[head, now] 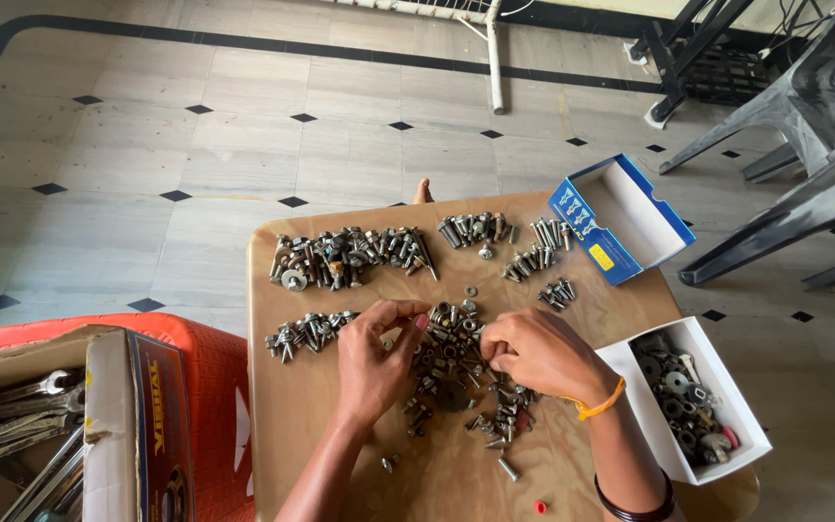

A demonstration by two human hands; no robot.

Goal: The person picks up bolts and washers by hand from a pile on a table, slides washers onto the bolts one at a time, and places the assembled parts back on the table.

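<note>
Both hands in the central heap of mixed steel bolts, nuts and washers (451, 362) on the square brown wooden desk (582, 319). Left hand (371, 360) — fingers pinched narrow on a small piece from the heap. Right hand (536, 353) curled low over the heap; grip cannot be told. White open cardboard box of dark washers (685, 396) sits just right.

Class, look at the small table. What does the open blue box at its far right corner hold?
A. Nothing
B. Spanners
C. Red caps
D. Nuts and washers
A: the blue box shows only its bare white inside, while the white box nearer the right hand holds the metal parts.
</note>
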